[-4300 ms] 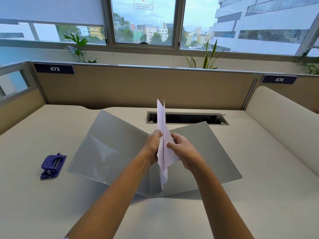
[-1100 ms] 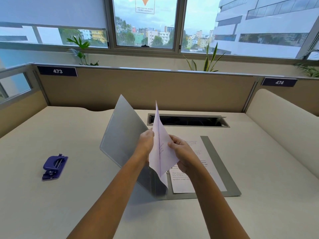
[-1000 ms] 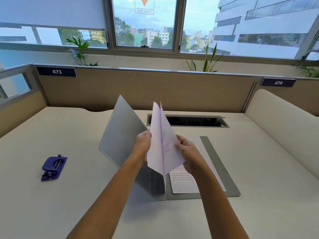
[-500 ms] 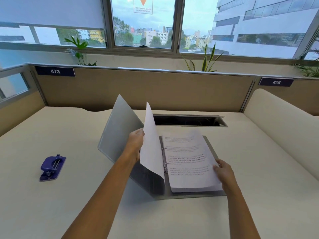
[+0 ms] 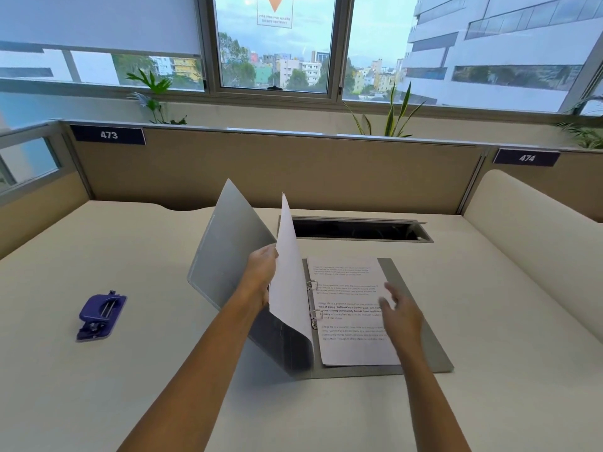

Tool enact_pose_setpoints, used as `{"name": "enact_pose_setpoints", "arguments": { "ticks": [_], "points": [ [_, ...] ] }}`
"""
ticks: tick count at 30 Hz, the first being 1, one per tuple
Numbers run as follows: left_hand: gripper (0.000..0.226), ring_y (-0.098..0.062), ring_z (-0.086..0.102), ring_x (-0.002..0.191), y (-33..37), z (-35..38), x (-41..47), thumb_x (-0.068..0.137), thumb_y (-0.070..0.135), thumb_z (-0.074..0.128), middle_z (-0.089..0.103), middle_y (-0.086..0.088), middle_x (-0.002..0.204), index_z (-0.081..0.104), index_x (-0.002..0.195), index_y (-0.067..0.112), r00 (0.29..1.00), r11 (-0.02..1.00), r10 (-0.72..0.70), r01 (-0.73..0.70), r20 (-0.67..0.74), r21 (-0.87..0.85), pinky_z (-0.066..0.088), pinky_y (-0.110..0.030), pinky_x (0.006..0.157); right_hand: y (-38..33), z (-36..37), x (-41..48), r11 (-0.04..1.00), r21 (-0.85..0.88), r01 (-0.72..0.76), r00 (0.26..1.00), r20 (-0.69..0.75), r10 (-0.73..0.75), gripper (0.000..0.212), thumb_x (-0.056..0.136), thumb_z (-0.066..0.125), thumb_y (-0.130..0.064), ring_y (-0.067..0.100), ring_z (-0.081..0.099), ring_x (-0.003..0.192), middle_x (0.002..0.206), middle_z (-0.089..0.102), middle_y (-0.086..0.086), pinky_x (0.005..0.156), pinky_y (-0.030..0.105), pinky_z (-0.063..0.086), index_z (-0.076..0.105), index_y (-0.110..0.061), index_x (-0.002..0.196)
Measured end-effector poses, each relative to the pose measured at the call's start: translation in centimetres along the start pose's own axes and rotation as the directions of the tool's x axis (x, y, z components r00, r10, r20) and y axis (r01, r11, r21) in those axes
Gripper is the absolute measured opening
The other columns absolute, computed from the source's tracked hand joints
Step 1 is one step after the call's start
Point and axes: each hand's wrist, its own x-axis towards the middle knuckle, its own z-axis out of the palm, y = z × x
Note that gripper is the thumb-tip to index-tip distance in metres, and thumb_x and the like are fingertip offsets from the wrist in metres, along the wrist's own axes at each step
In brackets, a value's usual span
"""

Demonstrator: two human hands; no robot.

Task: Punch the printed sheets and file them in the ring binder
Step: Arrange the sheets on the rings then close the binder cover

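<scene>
A grey ring binder (image 5: pixel 421 321) lies open on the desk, its left cover (image 5: pixel 225 243) tilted up. Printed sheets (image 5: pixel 346 288) lie flat on the right cover, threaded on two metal rings (image 5: pixel 313 301). One sheet (image 5: pixel 288 282) stands upright on the rings. My left hand (image 5: pixel 261 272) holds that upright sheet against the raised cover. My right hand (image 5: pixel 399 313), blurred by motion, hovers with spread fingers just over the flat sheets.
A purple hole punch (image 5: pixel 101 316) sits at the left of the desk. A cable slot (image 5: pixel 355 230) is cut into the desk behind the binder. Partition walls close the back and the right side.
The right cover has dropped flat. My right hand let go of the sheets, laid them down on that side, and has now moved left over the page. The left hand keeps one sheet upright.
</scene>
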Motion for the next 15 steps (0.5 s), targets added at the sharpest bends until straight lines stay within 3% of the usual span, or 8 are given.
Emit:
{"name": "enact_pose_setpoints", "arguments": {
  "ticks": [2,5,8,9,13,15],
  "points": [
    [0.028,-0.017,0.054,0.068,0.0,0.0,0.0,0.1,0.024,0.036,0.056,-0.006,0.079,0.053,0.078,0.02,1.0,1.0,-0.018,0.018,-0.005,0.003,0.045,-0.025,0.057,-3.3,0.7,-0.9,0.989,0.135,0.062,0.989,0.127,-0.079,0.037,0.095,0.051,-0.019,0.022,0.051,0.124,0.135,0.054,0.006,0.1,0.035,0.043,0.051,-0.014,0.132],
    [0.025,-0.019,0.056,0.067,0.1,0.4,0.1,0.099,0.023,0.036,0.057,-0.008,0.079,0.056,0.09,0.012,0.999,0.999,-0.049,0.049,0.0,-0.005,0.047,-0.027,0.057,-7.5,2.4,-2.2,0.961,0.273,0.043,0.931,0.337,-0.138,0.04,0.096,0.047,-0.033,0.02,0.049,0.125,0.138,0.051,0.0,0.1,0.034,0.042,0.048,-0.019,0.134],
    [0.03,-0.028,0.062,0.084,0.3,0.7,-0.3,0.098,0.027,0.038,0.064,-0.016,0.098,0.059,0.111,0.01,0.995,0.995,-0.084,0.087,0.045,-0.048,0.056,-0.038,0.072,-10.0,4.3,-3.1,0.949,0.315,0.01,0.869,0.466,-0.164,0.044,0.094,0.045,-0.044,0.021,0.053,0.119,0.135,0.053,0.001,0.104,0.043,0.044,0.049,-0.023,0.132],
    [0.031,-0.03,0.062,0.088,0.2,0.7,-0.4,0.098,0.028,0.039,0.065,-0.016,0.102,0.059,0.114,0.012,0.994,0.994,-0.091,0.095,0.065,-0.06,0.056,-0.041,0.075,-10.6,4.8,-3.3,0.948,0.317,0.01,0.857,0.485,-0.172,0.045,0.094,0.044,-0.046,0.021,0.055,0.117,0.133,0.055,0.001,0.103,0.045,0.045,0.051,-0.022,0.131],
    [0.028,-0.02,0.062,0.073,0.0,0.7,-0.3,0.099,0.027,0.039,0.064,-0.006,0.083,0.063,0.108,0.014,0.992,0.989,-0.072,0.084,0.102,-0.125,0.054,-0.029,0.058,-11.5,5.7,-3.5,0.955,0.292,0.051,0.858,0.476,-0.191,0.046,0.093,0.045,-0.047,0.021,0.055,0.119,0.132,0.057,0.002,0.102,0.043,0.046,0.051,-0.023,0.132],
    [0.031,-0.019,0.063,0.076,-0.2,0.6,-0.2,0.099,0.026,0.041,0.065,-0.007,0.087,0.062,0.114,0.01,0.991,0.988,-0.076,0.09,0.111,-0.129,0.055,-0.028,0.057,-11.5,5.8,-3.6,0.959,0.276,0.068,0.872,0.451,-0.191,0.047,0.093,0.048,-0.044,0.021,0.053,0.122,0.134,0.055,0.002,0.102,0.039,0.046,0.049,-0.021,0.134]
  ]
}}
